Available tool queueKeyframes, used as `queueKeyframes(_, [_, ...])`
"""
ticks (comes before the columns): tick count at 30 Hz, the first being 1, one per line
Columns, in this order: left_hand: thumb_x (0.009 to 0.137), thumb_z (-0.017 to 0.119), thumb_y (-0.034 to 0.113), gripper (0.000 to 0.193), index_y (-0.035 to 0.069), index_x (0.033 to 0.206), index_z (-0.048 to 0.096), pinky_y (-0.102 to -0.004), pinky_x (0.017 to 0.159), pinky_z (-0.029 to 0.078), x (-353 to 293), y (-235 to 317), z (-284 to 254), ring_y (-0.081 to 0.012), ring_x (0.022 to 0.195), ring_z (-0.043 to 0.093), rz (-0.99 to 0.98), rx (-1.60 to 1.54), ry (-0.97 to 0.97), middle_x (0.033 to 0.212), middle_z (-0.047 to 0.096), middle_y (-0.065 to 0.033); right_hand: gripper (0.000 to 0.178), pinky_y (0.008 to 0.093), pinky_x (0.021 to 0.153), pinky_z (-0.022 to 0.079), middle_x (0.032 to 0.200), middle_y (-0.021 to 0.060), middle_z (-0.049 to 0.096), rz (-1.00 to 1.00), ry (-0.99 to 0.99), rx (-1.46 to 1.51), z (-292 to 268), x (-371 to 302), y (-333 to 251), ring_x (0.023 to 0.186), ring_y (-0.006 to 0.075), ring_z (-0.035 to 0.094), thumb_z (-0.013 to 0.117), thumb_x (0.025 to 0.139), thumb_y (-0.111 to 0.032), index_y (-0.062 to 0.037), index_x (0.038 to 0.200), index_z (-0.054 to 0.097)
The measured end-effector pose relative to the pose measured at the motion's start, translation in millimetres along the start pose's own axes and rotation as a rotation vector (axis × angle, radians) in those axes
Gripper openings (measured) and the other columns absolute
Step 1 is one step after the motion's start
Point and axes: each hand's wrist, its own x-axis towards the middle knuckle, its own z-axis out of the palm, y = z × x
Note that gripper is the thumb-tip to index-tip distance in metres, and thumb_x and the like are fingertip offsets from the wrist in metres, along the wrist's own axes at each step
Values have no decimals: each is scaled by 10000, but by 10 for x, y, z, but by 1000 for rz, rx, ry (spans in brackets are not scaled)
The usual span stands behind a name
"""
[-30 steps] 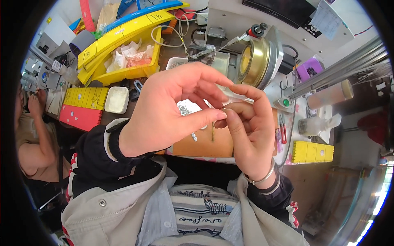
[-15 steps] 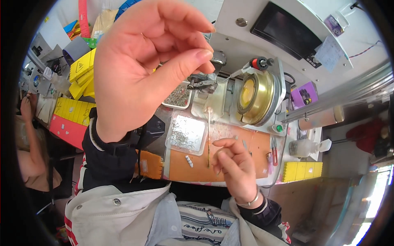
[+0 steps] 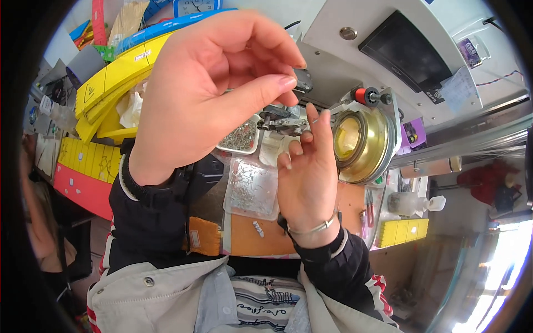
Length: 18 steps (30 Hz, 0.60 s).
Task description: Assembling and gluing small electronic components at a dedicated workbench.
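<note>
My left hand [image 3: 214, 91] is raised large in the upper middle, with fingers curled and the thumb against the fingers. Anything between those fingertips is hidden. My right hand [image 3: 311, 172] reaches forward, palm up, its index finger and thumb close together beside a small metal clamp [image 3: 283, 123]. A tiny sliver shows at these tips, too small to name. Below lies a clear plastic tray [image 3: 252, 212] of small bent metal pieces. A white tray [image 3: 256, 145] with more of them is partly behind my left hand. Right of my right hand is a brass-coloured wheel [image 3: 375, 141].
A red thread spool [image 3: 366, 96] sits above the wheel, and a dark screen [image 3: 405, 50] behind it. Yellow foam strips [image 3: 111, 91] stack at left; a yellow block [image 3: 404, 232] and clear bottle [image 3: 408, 203] stand right. Another person's arm [image 3: 41, 205] shows far left.
My right hand has risen forward from over the orange mat to beside the clamp, turning palm up. My left hand keeps its curled pose. The whole view has shifted slightly.
</note>
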Motion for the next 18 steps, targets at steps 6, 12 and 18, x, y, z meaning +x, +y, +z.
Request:
queueKeyframes(6, [895, 614, -72, 154, -32, 1043, 600, -263, 768, 558, 17, -147, 17, -152, 843, 671, 40, -28, -116, 952, 625, -74, 157, 214, 539, 283, 750, -92, 415, 68, 92, 125, -42, 79, 41, 611, 36, 359, 665, 972, -262, -121, 1033, 629])
queueKeyframes(12, [905, 615, -51, 155, -31, 1058, 601, -258, 762, 552, 28, -160, 20, -145, 829, 670, -21, 5, -110, 955, 627, -68, 104, 207, 521, 275, 742, -82, 429, -144, 71, 41, -166, -66, 223, 611, 24, 353, 626, 995, -208, -109, 995, 595])
queueKeyframes(18, [898, 641, -35, 174, -15, 1068, 611, -241, 778, 540, 63, -267, -1, -128, 870, 663, -73, -25, -129, 962, 636, -55, 106, 198, 521, 320, 785, -28, 493, -561, -22, -289, -226, -88, 332, 624, 26, 396, 542, 1033, -161, -58, 1054, 527])
